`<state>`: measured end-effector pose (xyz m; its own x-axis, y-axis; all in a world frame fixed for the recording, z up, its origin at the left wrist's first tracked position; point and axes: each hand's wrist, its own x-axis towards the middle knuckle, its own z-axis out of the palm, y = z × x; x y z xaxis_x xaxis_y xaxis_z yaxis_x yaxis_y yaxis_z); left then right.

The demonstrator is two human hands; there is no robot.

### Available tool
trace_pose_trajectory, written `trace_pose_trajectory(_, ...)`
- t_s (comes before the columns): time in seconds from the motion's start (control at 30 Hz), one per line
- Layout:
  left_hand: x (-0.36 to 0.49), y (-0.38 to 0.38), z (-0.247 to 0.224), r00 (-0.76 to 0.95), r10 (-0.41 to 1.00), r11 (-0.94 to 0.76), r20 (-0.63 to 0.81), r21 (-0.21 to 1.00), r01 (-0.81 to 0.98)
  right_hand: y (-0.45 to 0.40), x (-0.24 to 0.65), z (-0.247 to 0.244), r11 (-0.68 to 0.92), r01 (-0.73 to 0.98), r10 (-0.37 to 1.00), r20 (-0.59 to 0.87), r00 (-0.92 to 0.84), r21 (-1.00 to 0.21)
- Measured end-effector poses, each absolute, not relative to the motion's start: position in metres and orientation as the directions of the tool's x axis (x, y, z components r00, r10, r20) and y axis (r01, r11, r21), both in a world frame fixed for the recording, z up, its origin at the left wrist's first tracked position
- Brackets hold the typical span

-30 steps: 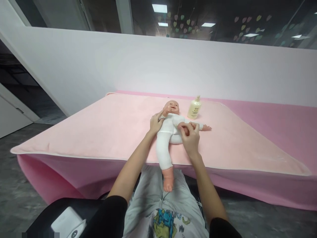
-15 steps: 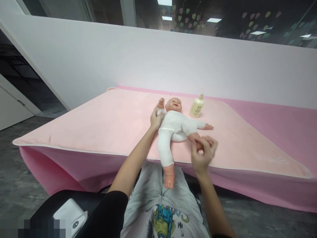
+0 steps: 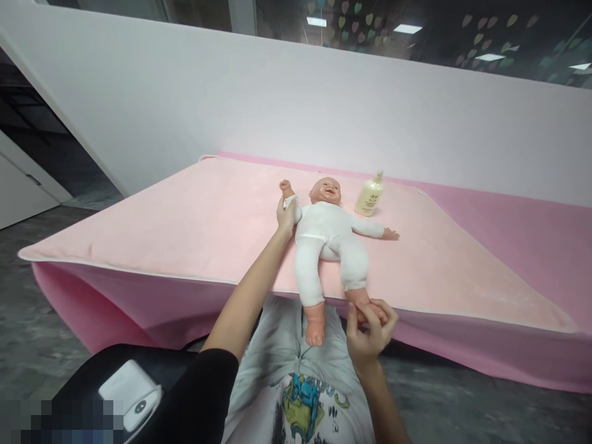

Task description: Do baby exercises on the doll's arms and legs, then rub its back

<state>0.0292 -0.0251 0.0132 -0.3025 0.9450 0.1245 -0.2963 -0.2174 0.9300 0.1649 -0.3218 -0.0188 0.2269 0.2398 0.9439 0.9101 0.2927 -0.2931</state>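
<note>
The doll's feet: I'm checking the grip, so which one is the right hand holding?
The foot nearer the lotion bottle's side, wrapped by the right hand. The other foot hangs free off the table edge.

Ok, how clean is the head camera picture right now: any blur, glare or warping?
Head view: wide-angle warping bows the table edge; light is soft and even, no glare on the doll; the right hand at the doll's foot looks slightly soft; ceiling lights reflect in the dark glass above; the bottom-left corner is pixelated.
</note>
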Motion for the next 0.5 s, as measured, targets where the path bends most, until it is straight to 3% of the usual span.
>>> trace_pose_trajectory(0.07, 0.029, -0.027, 0.016, -0.316, 0.944, -0.202, 0.09, 0.918, -0.342, -0.313, 0.171, -0.017, 0.298, 0.913, 0.178, 0.956, 0.234, -0.279)
trace_pose_trajectory(0.17, 0.031, -0.034, 0.019, -0.154, 0.943, -0.328, 0.296, 0.906, -0.268, -0.271, 0.182, 0.006, 0.333, 0.879, 0.162, 0.94, 0.302, -0.34)
trace_pose_trajectory(0.27, 0.034, -0.042, 0.021, 0.096, 0.871, -0.478, 0.482, 0.876, -0.065, -0.221, 0.188, 0.033, 0.329, 0.845, 0.437, 0.861, 0.261, -0.422)
trace_pose_trajectory(0.37, 0.035, -0.045, 0.021, 0.131, 0.86, -0.495, 0.493, 0.869, -0.02, -0.204, 0.186, 0.042, 0.299, 0.832, 0.54, 0.802, 0.256, -0.467)
trace_pose_trajectory(0.5, 0.033, -0.039, 0.016, 0.005, 0.91, -0.406, 0.415, 0.894, -0.191, -0.253, 0.175, 0.012, 0.305, 0.849, 0.353, 0.879, 0.32, -0.431)
